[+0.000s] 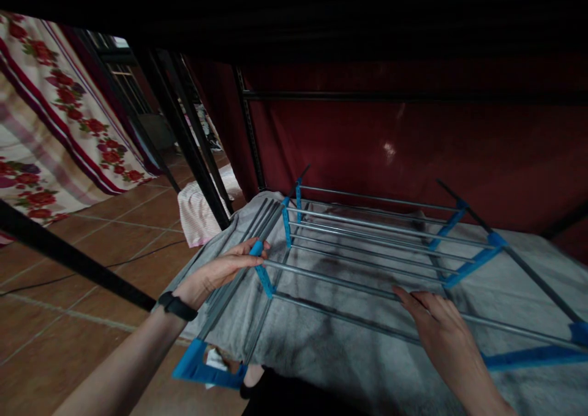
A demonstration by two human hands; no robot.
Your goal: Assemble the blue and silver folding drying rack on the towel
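Note:
A rack frame of grey tubes with blue plastic connectors lies on a grey blanket (303,348). My left hand (232,266) pinches a blue connector (257,249) at the left end of a long grey tube (340,285). Farther right along that same tube, my right hand (434,318) is closed around it, the fingertips partly hidden. Behind my hands, more long tubes (390,225) run between blue connectors on the left and blue end pieces (478,266) on the right. Several loose-looking grey tubes (261,217) lie side by side beyond my left hand.
Black metal posts (184,128) stand at the left, and a dark surface hangs low overhead. A red sheet (349,140) closes off the back. Floral fabric (59,109) hangs at far left above the tiled floor (92,269). A blue corner piece (193,364) sticks out past the blanket's front edge.

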